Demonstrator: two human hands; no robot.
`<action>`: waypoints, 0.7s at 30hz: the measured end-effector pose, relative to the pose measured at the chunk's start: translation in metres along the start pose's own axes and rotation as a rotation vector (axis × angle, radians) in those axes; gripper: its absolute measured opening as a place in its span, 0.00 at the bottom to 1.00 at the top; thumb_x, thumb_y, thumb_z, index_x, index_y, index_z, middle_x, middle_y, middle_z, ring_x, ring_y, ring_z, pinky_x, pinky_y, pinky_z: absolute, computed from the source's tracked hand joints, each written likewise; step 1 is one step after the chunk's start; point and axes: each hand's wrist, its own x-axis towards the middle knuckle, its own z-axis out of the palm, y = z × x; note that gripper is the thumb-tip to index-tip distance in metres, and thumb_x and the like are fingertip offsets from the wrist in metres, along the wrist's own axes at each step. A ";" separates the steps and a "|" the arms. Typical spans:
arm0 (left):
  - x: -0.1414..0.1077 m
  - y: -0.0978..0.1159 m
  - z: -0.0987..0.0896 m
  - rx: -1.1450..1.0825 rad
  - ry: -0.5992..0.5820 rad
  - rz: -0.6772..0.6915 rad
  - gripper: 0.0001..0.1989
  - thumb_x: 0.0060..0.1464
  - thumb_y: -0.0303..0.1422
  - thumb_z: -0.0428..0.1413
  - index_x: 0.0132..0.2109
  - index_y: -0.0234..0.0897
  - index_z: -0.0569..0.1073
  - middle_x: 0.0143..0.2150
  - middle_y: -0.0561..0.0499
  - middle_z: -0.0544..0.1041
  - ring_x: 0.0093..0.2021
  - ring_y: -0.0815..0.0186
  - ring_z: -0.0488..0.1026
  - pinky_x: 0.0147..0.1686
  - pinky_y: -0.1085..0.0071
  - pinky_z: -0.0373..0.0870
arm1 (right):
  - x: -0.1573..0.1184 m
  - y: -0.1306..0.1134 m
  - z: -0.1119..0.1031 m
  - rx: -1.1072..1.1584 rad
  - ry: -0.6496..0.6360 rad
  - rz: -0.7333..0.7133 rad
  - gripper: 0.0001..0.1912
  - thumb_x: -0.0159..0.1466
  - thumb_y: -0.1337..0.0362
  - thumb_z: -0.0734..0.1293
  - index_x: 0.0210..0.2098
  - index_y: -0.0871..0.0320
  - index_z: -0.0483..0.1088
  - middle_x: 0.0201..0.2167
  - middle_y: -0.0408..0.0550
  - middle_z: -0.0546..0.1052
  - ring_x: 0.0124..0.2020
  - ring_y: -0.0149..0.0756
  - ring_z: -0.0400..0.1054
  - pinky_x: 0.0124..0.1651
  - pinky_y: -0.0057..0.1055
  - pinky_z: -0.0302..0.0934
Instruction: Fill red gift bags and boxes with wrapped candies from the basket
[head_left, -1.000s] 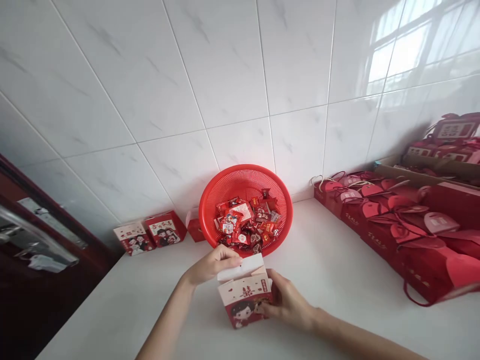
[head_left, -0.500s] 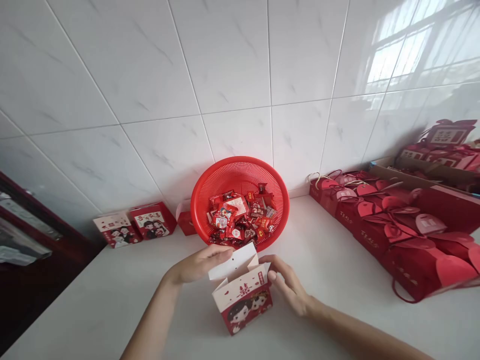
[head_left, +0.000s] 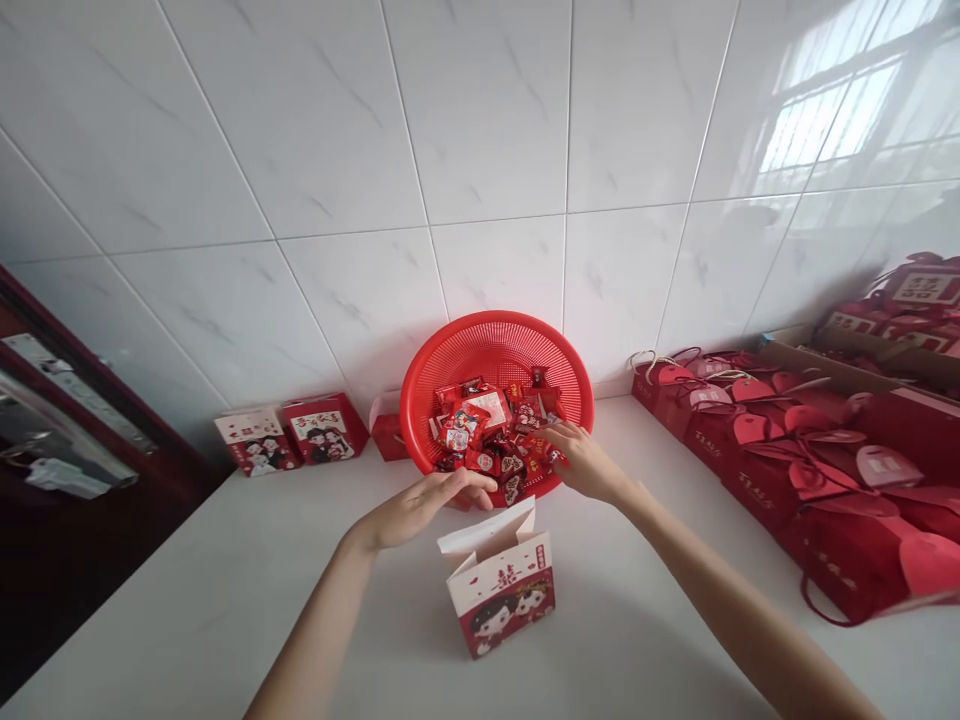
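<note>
A small open-topped paper box [head_left: 501, 600] in red and cream, printed with two cartoon figures, stands upright on the white table with its top flaps up. My left hand [head_left: 424, 508] is just behind and left of it, fingers stretched out loosely by the basket's front rim and holding nothing. Over the right side of the red plastic basket [head_left: 424, 400], my right hand [head_left: 589, 460] reaches down, its fingers apart at the wrapped candies [head_left: 487, 425]. Its fingertips are partly lost among the red wrappers, and no candy is plainly gripped.
Two printed boxes [head_left: 259, 442] stand against the tiled wall at the left, and another red box [head_left: 386, 428] is partly hidden behind the basket. Several red gift bags [head_left: 787, 480] with cords fill the right side, beside a cardboard carton [head_left: 907, 370].
Both hands have let go of the paper box. My right hand has moved forward into the basket; my left has shifted toward its front rim. The view has turned slightly left.
</note>
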 end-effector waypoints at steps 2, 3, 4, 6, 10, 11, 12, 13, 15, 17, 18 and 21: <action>0.003 -0.004 0.000 0.002 0.004 -0.023 0.34 0.61 0.61 0.47 0.55 0.41 0.80 0.45 0.45 0.82 0.52 0.55 0.76 0.58 0.58 0.69 | 0.003 0.001 -0.002 -0.001 -0.046 0.021 0.37 0.54 0.82 0.61 0.62 0.58 0.69 0.51 0.55 0.78 0.54 0.48 0.69 0.58 0.45 0.64; 0.005 -0.006 0.000 0.006 0.004 -0.037 0.34 0.61 0.61 0.47 0.54 0.40 0.80 0.45 0.45 0.81 0.51 0.55 0.76 0.58 0.59 0.69 | 0.005 0.002 -0.004 0.002 -0.057 0.026 0.37 0.55 0.81 0.61 0.63 0.57 0.68 0.51 0.55 0.78 0.54 0.48 0.69 0.58 0.45 0.64; 0.006 -0.008 0.001 0.013 0.003 -0.048 0.34 0.61 0.62 0.47 0.54 0.40 0.80 0.45 0.45 0.81 0.51 0.55 0.76 0.58 0.59 0.69 | 0.006 0.003 -0.005 0.006 -0.066 0.024 0.37 0.56 0.81 0.61 0.64 0.57 0.68 0.50 0.55 0.79 0.53 0.48 0.69 0.57 0.44 0.64; 0.010 -0.012 0.002 0.025 -0.002 -0.061 0.34 0.61 0.62 0.47 0.54 0.40 0.80 0.46 0.45 0.81 0.51 0.55 0.76 0.58 0.59 0.68 | 0.010 0.004 -0.007 0.012 -0.075 0.010 0.35 0.59 0.79 0.62 0.64 0.56 0.68 0.50 0.54 0.79 0.52 0.48 0.70 0.57 0.44 0.64; 0.017 -0.018 0.006 0.006 -0.006 -0.066 0.33 0.59 0.62 0.49 0.52 0.40 0.80 0.45 0.45 0.82 0.51 0.56 0.76 0.58 0.60 0.68 | 0.017 0.007 -0.008 0.005 -0.104 -0.021 0.25 0.64 0.73 0.64 0.60 0.57 0.73 0.47 0.56 0.80 0.48 0.47 0.72 0.53 0.41 0.65; 0.018 -0.019 0.007 0.005 -0.005 -0.075 0.33 0.59 0.62 0.49 0.52 0.40 0.80 0.44 0.45 0.82 0.51 0.56 0.76 0.58 0.60 0.68 | 0.018 0.007 -0.007 0.005 -0.106 -0.029 0.22 0.65 0.72 0.66 0.58 0.58 0.74 0.47 0.56 0.80 0.47 0.47 0.72 0.52 0.41 0.66; 0.020 -0.020 0.008 0.008 -0.003 -0.087 0.34 0.59 0.62 0.49 0.52 0.40 0.80 0.45 0.45 0.82 0.51 0.55 0.76 0.58 0.60 0.68 | 0.020 0.008 -0.006 0.007 -0.105 -0.036 0.19 0.65 0.71 0.67 0.55 0.58 0.76 0.45 0.56 0.80 0.47 0.47 0.72 0.50 0.40 0.66; 0.021 -0.021 0.009 0.014 0.000 -0.101 0.34 0.59 0.62 0.50 0.52 0.40 0.80 0.45 0.44 0.82 0.52 0.55 0.76 0.58 0.61 0.68 | 0.021 0.008 -0.006 0.010 -0.100 -0.038 0.16 0.65 0.70 0.68 0.52 0.58 0.78 0.44 0.56 0.80 0.46 0.47 0.72 0.49 0.39 0.66; 0.025 -0.022 0.012 0.025 0.011 -0.118 0.33 0.59 0.61 0.51 0.52 0.38 0.80 0.47 0.44 0.82 0.53 0.54 0.76 0.58 0.60 0.68 | 0.024 0.010 -0.006 0.018 -0.086 -0.033 0.10 0.66 0.69 0.68 0.45 0.58 0.80 0.39 0.55 0.79 0.44 0.46 0.72 0.47 0.37 0.66; 0.029 -0.022 0.014 0.014 0.047 -0.118 0.32 0.58 0.60 0.54 0.51 0.37 0.80 0.47 0.43 0.82 0.52 0.53 0.77 0.57 0.60 0.69 | 0.027 0.010 -0.008 0.029 -0.068 -0.022 0.09 0.67 0.68 0.67 0.42 0.58 0.80 0.38 0.54 0.79 0.42 0.44 0.72 0.44 0.36 0.66; 0.032 -0.022 0.016 0.002 0.085 -0.114 0.31 0.57 0.58 0.56 0.52 0.37 0.79 0.47 0.43 0.82 0.51 0.54 0.77 0.56 0.60 0.70 | 0.029 0.009 -0.011 0.045 -0.052 -0.018 0.08 0.67 0.68 0.67 0.42 0.58 0.79 0.38 0.54 0.79 0.41 0.43 0.72 0.44 0.35 0.66; 0.045 -0.019 0.020 -0.062 0.269 -0.086 0.30 0.55 0.53 0.61 0.57 0.38 0.76 0.47 0.45 0.81 0.47 0.56 0.79 0.51 0.61 0.74 | 0.034 0.000 -0.020 0.157 0.025 -0.046 0.06 0.67 0.67 0.69 0.42 0.59 0.78 0.39 0.52 0.79 0.41 0.41 0.71 0.44 0.34 0.65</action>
